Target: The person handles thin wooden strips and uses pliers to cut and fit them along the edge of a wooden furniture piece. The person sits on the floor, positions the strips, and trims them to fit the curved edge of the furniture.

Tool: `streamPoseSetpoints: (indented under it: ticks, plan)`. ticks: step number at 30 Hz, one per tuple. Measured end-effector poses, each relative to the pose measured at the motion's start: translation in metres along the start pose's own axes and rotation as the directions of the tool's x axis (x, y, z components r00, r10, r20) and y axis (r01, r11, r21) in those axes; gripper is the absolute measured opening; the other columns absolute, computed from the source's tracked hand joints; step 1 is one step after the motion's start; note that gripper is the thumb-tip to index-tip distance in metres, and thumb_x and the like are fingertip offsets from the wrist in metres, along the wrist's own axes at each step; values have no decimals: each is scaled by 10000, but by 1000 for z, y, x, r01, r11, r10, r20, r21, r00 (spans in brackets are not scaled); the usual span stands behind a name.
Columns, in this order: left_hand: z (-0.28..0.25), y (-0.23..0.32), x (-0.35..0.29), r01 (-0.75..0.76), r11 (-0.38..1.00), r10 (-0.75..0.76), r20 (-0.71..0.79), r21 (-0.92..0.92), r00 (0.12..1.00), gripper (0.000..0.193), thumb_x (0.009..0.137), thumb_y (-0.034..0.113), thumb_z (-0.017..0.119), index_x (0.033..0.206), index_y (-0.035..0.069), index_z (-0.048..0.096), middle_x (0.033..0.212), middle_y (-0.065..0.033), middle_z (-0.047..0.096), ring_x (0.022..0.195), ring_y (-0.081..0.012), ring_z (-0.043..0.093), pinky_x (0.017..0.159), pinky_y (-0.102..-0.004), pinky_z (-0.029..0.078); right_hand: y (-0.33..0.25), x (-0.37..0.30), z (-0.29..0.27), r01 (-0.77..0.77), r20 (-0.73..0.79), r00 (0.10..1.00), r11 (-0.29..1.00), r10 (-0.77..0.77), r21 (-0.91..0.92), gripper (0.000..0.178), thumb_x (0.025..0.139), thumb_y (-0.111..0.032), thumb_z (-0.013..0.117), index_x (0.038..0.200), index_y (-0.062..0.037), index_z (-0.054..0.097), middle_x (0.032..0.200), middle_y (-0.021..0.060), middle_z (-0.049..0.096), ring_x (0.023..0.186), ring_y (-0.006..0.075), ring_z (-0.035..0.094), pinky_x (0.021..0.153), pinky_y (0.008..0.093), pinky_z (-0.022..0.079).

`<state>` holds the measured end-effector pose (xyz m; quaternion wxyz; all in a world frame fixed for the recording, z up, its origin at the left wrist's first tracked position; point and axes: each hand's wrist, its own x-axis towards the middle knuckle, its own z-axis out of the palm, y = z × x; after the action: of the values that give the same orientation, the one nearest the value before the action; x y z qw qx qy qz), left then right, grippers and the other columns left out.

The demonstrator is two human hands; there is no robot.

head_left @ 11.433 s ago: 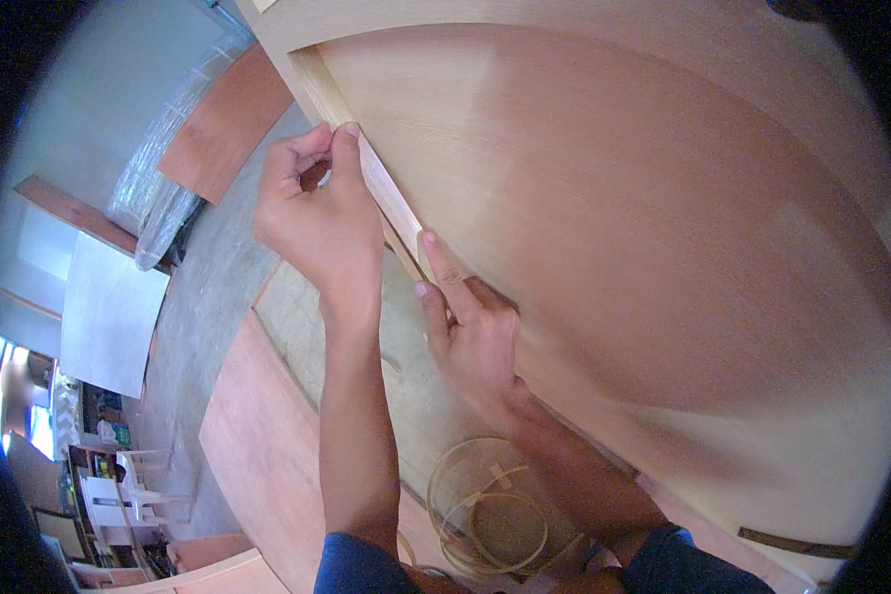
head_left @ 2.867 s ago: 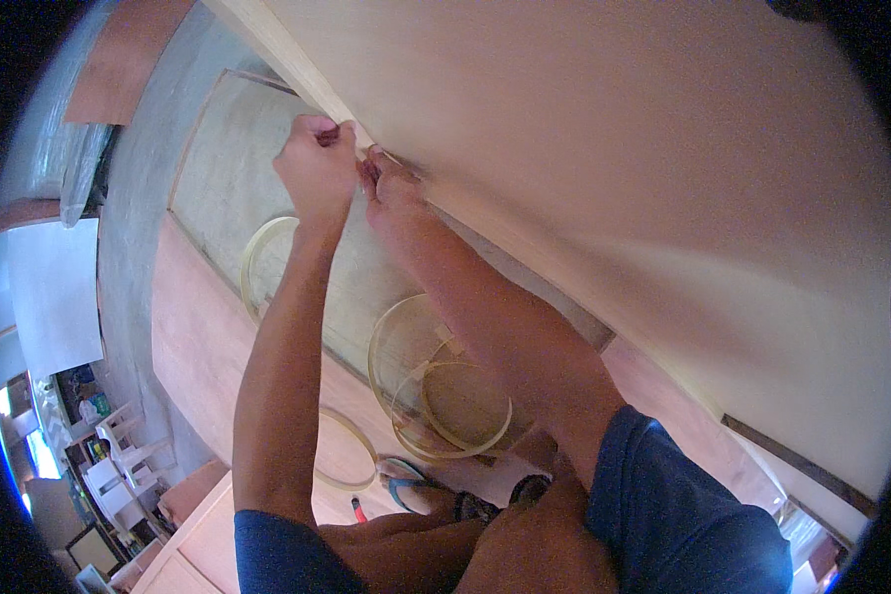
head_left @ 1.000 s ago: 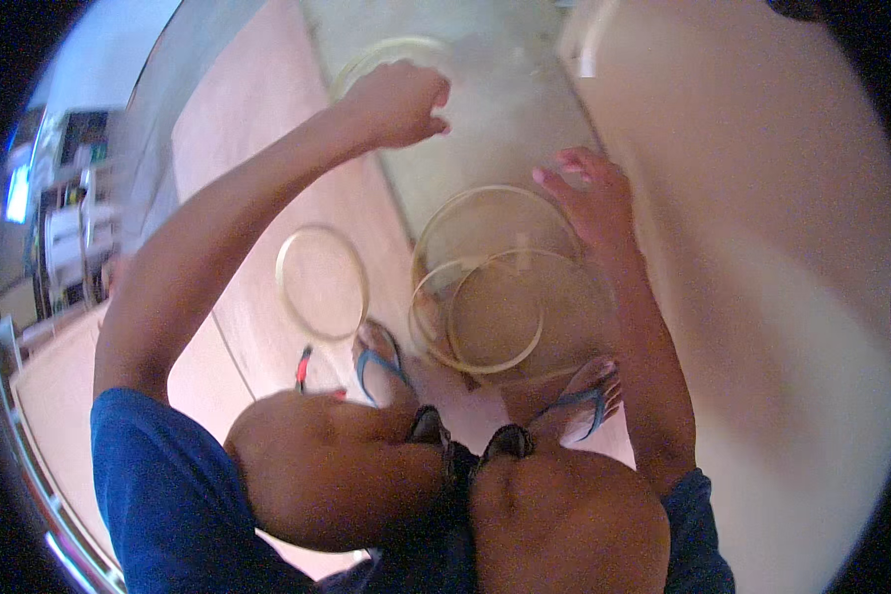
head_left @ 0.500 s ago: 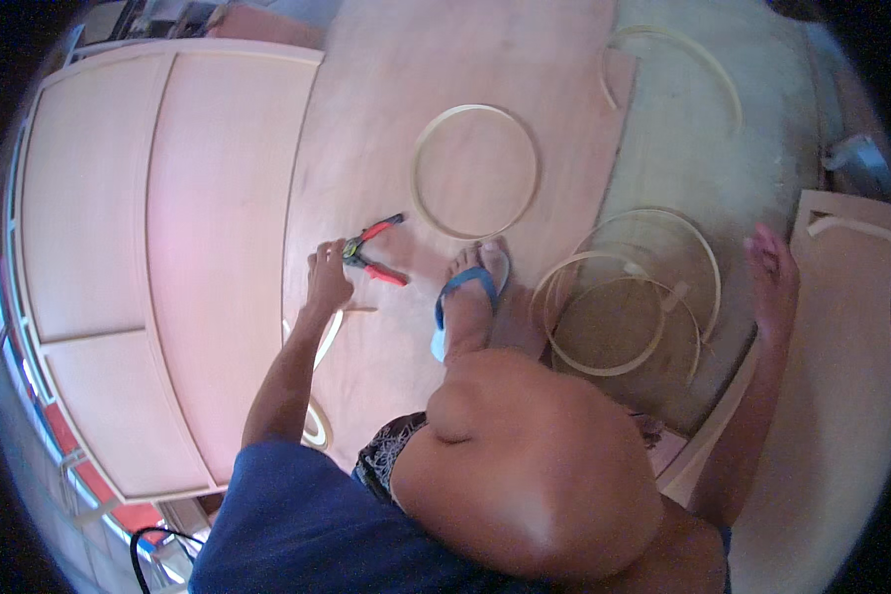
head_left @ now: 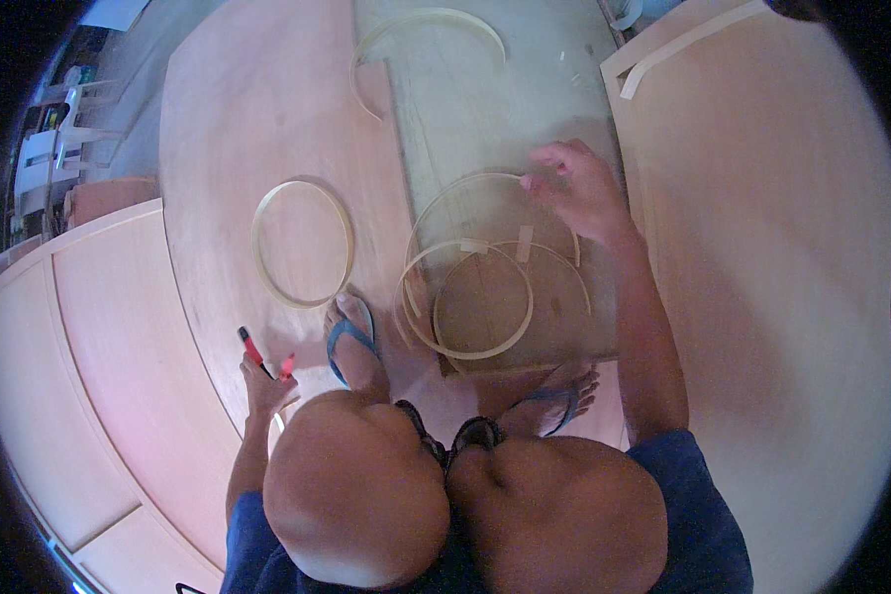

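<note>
My left hand [head_left: 263,391] is closed around the head of a pair of pliers [head_left: 250,345] with red and black handles, low over the pinkish board. My right hand [head_left: 579,193] hangs above several thin pale wooden strip hoops, its thumb and forefinger apart and nothing plainly between them. Its fingertips overlap the upper edge of a large open hoop [head_left: 445,198] in the picture; whether they touch it I cannot tell. A smaller closed hoop [head_left: 530,297] lies overlapping that one. Another closed ring [head_left: 350,247] lies by itself on the board, beyond my sandalled left foot [head_left: 356,342].
Farther off lies an open curved strip [head_left: 436,13]. A framed panel [head_left: 119,327] stands along the left side. On the right is a large pale board [head_left: 762,277] with a loose strip [head_left: 688,45] on it. A white plastic chair [head_left: 67,139] stands at far left.
The view has swung to the right. My right hand has come from beside the right board to above the hoops. The pliers stay in my left hand, with their handles now closer together.
</note>
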<state>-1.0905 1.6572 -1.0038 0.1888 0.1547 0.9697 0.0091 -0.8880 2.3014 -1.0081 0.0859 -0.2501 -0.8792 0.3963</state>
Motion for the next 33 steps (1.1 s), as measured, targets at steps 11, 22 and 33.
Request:
streamPoseSetpoints:
  ticks: [11,22,33]
  plan:
    - [-191,272,-19,-650,719,685,-90,246,723,1050,644,19,819,1581,71,347,1352,-242,452,1338,-434,444,1214,-561,331,-158,21,66,-801,847,300,367,-440,474,843,995,-785,364,1460,-101,531,1196,181,715,978,291,720,826,454,599]
    - [-238,401,37,-718,205,976,-89,666,197,858,778,39,796,1556,173,460,1516,-181,459,1371,-368,507,1270,-558,287,-204,62,-17,-298,372,636,230,-676,927,352,978,-307,726,1119,13,685,952,134,740,752,178,712,683,277,602]
    - [-42,254,58,-259,964,265,-137,64,954,352,861,275,840,1108,39,755,1188,-188,714,1150,-384,651,1018,-469,512,-103,36,-85,9,66,984,413,-167,911,235,934,-229,770,1064,-39,721,669,-66,506,512,15,395,438,201,287]
